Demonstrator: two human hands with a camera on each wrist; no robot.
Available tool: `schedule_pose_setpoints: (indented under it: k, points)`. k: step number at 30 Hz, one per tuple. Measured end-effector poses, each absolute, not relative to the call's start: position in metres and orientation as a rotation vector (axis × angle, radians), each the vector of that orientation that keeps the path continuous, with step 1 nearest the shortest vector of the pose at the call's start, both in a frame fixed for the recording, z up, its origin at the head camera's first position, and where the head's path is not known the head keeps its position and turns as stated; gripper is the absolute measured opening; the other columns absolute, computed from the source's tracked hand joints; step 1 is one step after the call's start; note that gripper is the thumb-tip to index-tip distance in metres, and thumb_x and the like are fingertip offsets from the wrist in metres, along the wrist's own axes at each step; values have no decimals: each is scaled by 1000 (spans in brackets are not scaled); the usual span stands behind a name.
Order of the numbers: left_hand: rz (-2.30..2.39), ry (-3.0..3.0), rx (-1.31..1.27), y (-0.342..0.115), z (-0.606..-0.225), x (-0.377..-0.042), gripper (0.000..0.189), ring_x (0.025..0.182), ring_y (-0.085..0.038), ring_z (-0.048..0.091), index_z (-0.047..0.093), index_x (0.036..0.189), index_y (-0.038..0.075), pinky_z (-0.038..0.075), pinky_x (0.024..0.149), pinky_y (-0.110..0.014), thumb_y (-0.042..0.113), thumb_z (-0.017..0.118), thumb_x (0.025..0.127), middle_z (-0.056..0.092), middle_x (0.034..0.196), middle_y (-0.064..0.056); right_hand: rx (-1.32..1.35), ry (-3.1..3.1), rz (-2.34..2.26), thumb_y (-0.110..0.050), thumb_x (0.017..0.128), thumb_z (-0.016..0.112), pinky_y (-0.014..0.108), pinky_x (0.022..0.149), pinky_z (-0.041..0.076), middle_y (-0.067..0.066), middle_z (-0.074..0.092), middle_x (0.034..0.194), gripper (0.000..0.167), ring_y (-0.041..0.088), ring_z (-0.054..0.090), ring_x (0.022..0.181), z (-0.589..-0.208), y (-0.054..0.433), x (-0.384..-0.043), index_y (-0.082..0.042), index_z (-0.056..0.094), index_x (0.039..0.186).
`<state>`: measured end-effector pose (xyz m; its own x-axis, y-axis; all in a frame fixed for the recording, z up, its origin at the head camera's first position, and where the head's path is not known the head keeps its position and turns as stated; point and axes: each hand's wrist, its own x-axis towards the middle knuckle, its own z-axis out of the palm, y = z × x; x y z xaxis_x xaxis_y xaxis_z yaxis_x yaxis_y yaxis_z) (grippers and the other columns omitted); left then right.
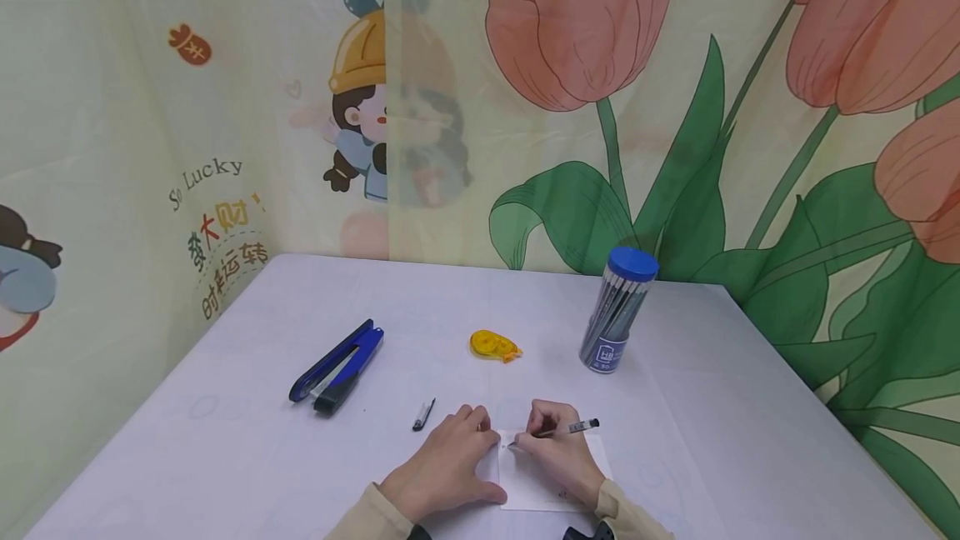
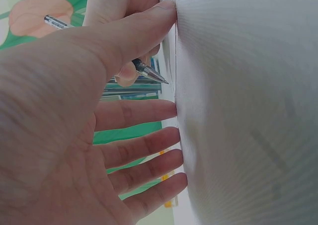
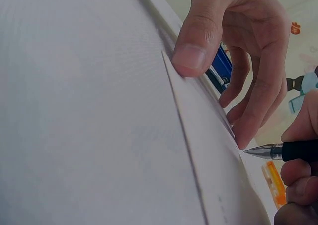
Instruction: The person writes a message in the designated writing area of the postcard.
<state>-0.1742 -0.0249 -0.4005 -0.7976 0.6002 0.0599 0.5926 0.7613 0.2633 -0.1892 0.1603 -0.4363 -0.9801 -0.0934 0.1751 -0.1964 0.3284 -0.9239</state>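
A small white sheet of paper (image 1: 528, 486) lies on the table in front of the person, with a few small dark marks on it. My right hand (image 1: 558, 458) rests on the sheet and pinches a black-gripped pen (image 1: 584, 425). In the right wrist view the metal point of the pen (image 3: 261, 151) is right at the paper's surface, near the left fingertips. My left hand (image 1: 450, 467) lies along the sheet's left edge, its thumb and fingertips (image 2: 171, 135) touching down there with the fingers extended. Left of the hands lies the pen's cap (image 1: 423, 415).
A blue and black stapler (image 1: 337, 369) lies at the left of the table. Toward the back sits a yellow correction tape (image 1: 494, 345). A clear tub of pencils with a blue lid (image 1: 618, 311) stands at back right. Patterned curtain (image 1: 450, 223) hangs behind the table.
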Motion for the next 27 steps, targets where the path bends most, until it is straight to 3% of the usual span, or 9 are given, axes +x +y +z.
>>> schedule_pose_setpoints:
  k: [27]
  points:
    - [435,2930,1020,-26,-400,-173,59,86,-11,43,72,106,11,42,73,-25,55,80,68,54,99,3,298,-2441,1734,13,66,66,17,57,39,-1,53,61,22,5,48,56,-434,160,-188,-1,49,62]
